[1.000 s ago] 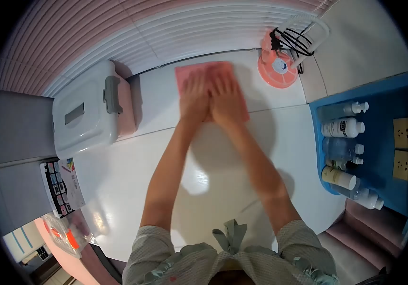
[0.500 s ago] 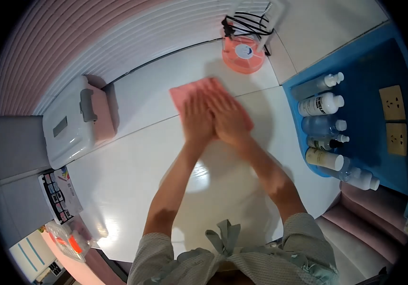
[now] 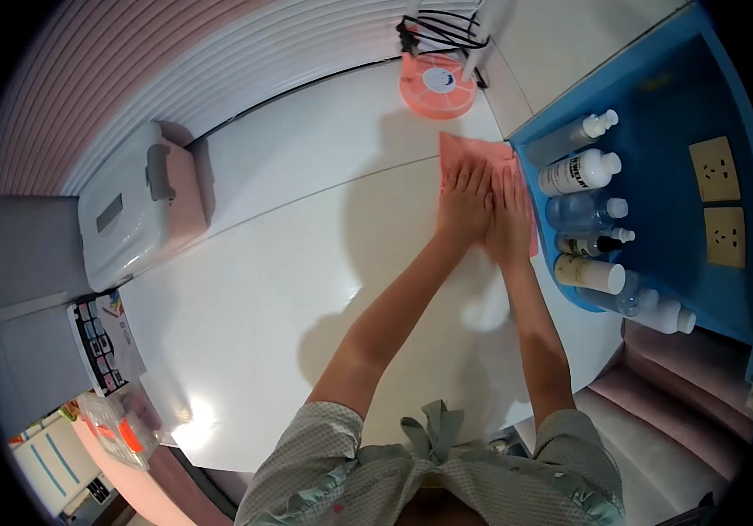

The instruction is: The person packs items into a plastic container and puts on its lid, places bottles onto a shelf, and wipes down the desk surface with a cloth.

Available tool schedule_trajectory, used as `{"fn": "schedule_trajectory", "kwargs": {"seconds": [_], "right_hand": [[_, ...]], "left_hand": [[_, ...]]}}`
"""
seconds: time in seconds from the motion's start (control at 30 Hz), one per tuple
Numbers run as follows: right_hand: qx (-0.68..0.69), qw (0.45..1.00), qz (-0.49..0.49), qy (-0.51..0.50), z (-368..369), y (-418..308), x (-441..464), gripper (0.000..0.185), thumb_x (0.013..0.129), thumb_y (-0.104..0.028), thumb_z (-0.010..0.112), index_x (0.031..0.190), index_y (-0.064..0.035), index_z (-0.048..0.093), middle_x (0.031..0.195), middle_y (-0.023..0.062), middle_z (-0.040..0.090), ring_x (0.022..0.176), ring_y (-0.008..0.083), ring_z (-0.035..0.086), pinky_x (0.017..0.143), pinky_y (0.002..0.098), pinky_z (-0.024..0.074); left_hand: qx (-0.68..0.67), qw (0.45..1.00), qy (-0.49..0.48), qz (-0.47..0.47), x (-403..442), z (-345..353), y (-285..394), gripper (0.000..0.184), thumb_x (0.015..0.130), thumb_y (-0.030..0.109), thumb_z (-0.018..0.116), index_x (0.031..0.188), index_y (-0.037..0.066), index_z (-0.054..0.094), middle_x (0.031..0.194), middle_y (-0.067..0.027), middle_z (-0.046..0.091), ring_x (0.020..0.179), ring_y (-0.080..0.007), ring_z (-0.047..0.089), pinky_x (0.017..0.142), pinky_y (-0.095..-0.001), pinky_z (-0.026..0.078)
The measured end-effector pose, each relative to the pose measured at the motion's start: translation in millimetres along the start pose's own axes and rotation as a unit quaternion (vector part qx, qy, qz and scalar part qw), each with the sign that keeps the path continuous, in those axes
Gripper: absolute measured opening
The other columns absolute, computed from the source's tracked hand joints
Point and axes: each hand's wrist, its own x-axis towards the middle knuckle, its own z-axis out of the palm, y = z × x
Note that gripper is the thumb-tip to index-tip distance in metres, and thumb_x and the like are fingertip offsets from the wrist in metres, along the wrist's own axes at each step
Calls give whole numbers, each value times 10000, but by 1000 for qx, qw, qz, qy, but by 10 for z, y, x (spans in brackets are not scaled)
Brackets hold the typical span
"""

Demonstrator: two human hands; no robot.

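A pink cloth (image 3: 454,151) lies flat on the white table (image 3: 245,333), close against the blue shelf on the right. My left hand (image 3: 465,203) presses on it with the fingers stretched out. Right beside it, my right hand (image 3: 508,215) rests flat on the same cloth, fingers pointing away from me. The two hands touch along their thumbs. Much of the cloth is hidden under them.
Several bottles (image 3: 582,173) stand along the blue shelf (image 3: 666,175), just right of my hands. Behind the cloth is a pink lamp base (image 3: 437,86) with a coiled black cable (image 3: 447,33). A white-and-pink storage box (image 3: 135,210) sits at the left, near a black-and-white box (image 3: 105,342).
Both hands have slid the cloth to the right across the table, from the middle to beside the blue shelf. They stay flat on it. The view has shifted slightly.
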Motion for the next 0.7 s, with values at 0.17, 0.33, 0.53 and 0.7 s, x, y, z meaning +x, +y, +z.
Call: {"fn": "schedule_trajectory", "kwargs": {"seconds": [0.17,0.33,0.53,0.7], "right_hand": [[27,997,-77,4,117,-662,38,521,854,-163,458,1332,30,380,1408,183,344,1322,344,285,1095,433,212],[140,981,-133,4,403,-1778,70,486,842,-177,450,1279,36,455,1372,176,403,1316,310,311,1104,429,196],[207,959,-194,4,763,-3134,-86,460,880,-201,405,1267,41,464,1364,173,414,1317,300,308,1108,423,184],[254,941,-223,11,867,-3863,-275,468,872,-204,420,1274,33,458,1361,175,416,1311,298,314,1109,422,179]], "left_hand": [[8,998,-28,-51,-372,-428,-462,459,870,213,420,1278,12,479,1363,-103,441,1314,-273,331,1108,-425,196],[80,989,-10,-121,-1046,-1229,-1197,481,872,204,415,1328,52,429,1385,-96,414,1318,-258,323,1101,-417,208],[98,973,-58,-201,-1950,-2160,-1945,490,919,199,298,1378,31,339,1454,-117,293,1366,-273,219,1115,-412,163],[139,965,-16,-222,-2540,-2513,-2268,488,912,198,322,1365,17,349,1438,-130,318,1347,-272,260,1118,-413,164]]}}
